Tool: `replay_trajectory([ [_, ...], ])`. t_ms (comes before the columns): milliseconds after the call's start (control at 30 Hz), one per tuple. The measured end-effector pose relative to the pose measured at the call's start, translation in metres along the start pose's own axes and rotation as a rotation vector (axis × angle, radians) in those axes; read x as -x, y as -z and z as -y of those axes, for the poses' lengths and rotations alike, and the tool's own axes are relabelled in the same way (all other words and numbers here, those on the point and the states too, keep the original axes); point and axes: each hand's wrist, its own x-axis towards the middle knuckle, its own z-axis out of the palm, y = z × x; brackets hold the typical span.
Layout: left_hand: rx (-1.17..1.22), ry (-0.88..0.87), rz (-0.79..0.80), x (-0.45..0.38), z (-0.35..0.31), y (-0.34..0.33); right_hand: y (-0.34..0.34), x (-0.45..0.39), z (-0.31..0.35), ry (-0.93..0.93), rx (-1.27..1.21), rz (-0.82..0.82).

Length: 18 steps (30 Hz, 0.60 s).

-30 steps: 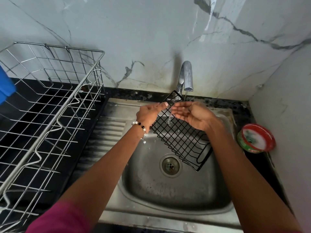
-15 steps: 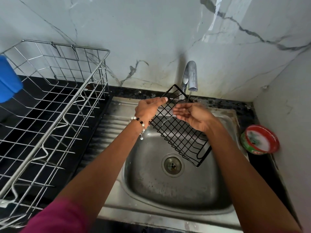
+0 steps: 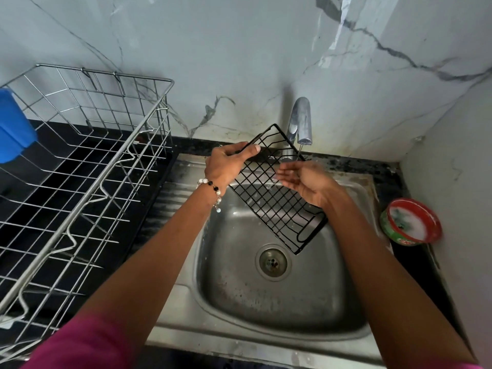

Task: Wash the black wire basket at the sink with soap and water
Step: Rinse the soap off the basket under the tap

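Our left hand (image 3: 226,163) grips the upper left edge of the basket (image 3: 277,193), thumb over the rim wire and fingers curled behind it. Our right hand (image 3: 303,182) lies palm up against the mesh with its fingers fairly straight and spread, touching the wires rather than clasping them. We hold the basket tilted over the sink (image 3: 332,315), its far corner raised beside the tap (image 3: 300,121) and its near corner low above the drain (image 3: 271,262). We see a thin stream leaving the spout and reaching the mesh near our right fingertips.

On our left wrist we wear a bead bracelet (image 3: 213,187), and a pink sleeve (image 3: 87,342) covers the upper part of that arm at the bottom edge.

To the left of the sink we see a steel rack (image 3: 87,166) standing on the dark counter (image 3: 157,230), with a blue object (image 3: 13,129) at its far left edge; we cannot tell what it is. To the right of the sink, near the side wall, we see a round soap tub (image 3: 410,222) with a red rim and whitish contents. Behind the tap rises a marble-patterned wall (image 3: 213,49).
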Motion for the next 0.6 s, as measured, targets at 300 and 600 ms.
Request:
replay_trajectory([
  [300, 0.020, -0.005, -0.006, -0.0013, 0.0007, 0.0045, 0.0028, 0.0016, -0.0084, -0.038, 0.032, -0.044],
  [600, 0.013, -0.032, -0.003, 0.0007, -0.0053, 0.0036, 0.0062, 0.0055, -0.0079, -0.063, 0.025, 0.051],
])
